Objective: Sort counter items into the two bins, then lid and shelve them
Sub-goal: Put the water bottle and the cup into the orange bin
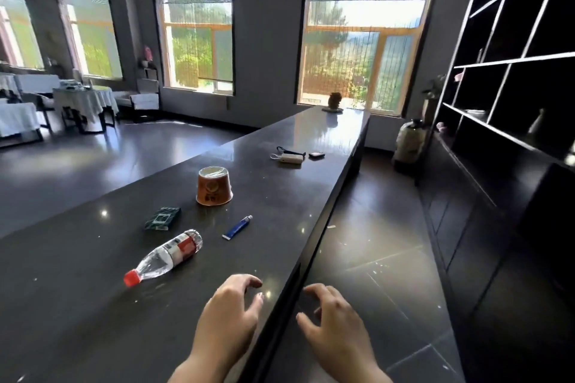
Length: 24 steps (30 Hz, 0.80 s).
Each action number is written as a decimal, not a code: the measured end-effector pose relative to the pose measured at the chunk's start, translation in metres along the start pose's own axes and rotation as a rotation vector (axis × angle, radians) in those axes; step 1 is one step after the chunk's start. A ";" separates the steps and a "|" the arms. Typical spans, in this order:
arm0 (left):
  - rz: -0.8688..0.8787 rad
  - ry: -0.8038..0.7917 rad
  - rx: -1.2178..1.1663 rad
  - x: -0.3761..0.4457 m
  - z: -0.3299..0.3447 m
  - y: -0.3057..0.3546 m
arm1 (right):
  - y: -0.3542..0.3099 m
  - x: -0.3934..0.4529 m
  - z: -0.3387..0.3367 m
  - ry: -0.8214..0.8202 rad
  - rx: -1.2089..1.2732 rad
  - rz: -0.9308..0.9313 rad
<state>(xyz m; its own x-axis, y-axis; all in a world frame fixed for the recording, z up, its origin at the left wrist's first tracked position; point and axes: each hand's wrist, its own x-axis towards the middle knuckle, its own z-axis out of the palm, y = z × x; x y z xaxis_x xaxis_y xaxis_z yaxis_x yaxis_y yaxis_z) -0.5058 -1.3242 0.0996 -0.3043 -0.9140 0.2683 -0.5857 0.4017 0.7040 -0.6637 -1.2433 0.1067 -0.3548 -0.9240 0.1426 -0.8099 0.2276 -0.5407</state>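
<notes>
A long dark counter (93,305) carries several items. A clear water bottle (165,256) with a red cap lies on its side. Behind it rest a dark green packet (162,218), an upside-down orange paper cup (214,186) and a small blue tube (237,227). Farther along lie a white power bank with a cord (291,158) and a small dark device (316,154). My left hand (231,317) hovers open over the counter's near edge. My right hand (336,323) is open past the edge, above the floor. No bins are in view.
A brown ornament (334,102) on a dish stands at the counter's far end. A tall dark shelving unit (510,65) lines the right wall, with a narrow tiled aisle between it and the counter. Dining tables with white cloths (84,99) stand at the far left.
</notes>
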 end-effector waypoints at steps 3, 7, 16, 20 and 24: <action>-0.073 0.081 0.000 0.039 0.018 -0.007 | 0.011 0.055 0.000 -0.047 0.004 -0.088; -0.160 0.182 -0.010 0.094 0.043 -0.005 | 0.023 0.127 -0.004 -0.084 -0.005 -0.194; -0.601 0.443 0.216 0.131 0.043 -0.085 | -0.008 0.232 0.053 -0.286 0.005 -0.410; -0.807 0.671 0.278 0.148 0.020 -0.130 | -0.038 0.275 0.078 -0.312 0.020 -0.474; -0.967 0.719 0.172 0.171 0.013 -0.158 | -0.068 0.312 0.098 -0.373 0.041 -0.577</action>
<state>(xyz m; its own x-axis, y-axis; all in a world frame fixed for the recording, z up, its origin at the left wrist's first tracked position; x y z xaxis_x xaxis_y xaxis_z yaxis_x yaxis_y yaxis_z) -0.4746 -1.5434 0.0258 0.7666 -0.6417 0.0230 -0.4493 -0.5104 0.7333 -0.6734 -1.5767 0.1070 0.3185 -0.9396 0.1256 -0.8001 -0.3375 -0.4959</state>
